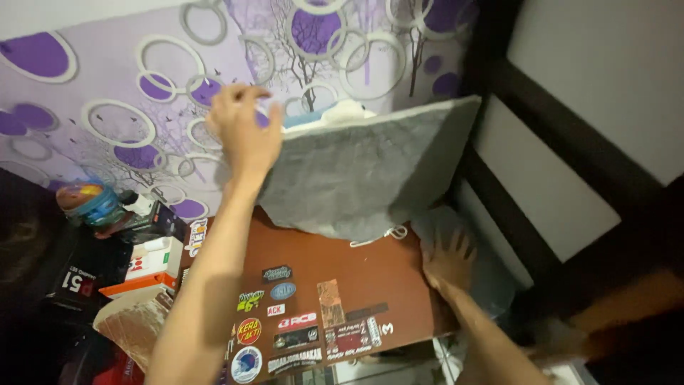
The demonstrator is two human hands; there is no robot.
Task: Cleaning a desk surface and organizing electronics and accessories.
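My left hand (242,128) is raised and grips the upper left corner of a grey fabric pillow (363,171), holding it up above a brown table top (356,278). Something white and light blue (335,114) shows behind the pillow's top edge. My right hand (447,262) lies flat with fingers spread at the table's right edge, under the pillow's lower corner, holding nothing. A white cord (381,237) hangs just below the pillow.
Several stickers (299,328) cover the near part of the table. At left stand a white and orange box (146,271), a colourful bowl (89,202) and dark clutter. A purple patterned wall (142,93) is behind; a dark frame (541,135) rises at right.
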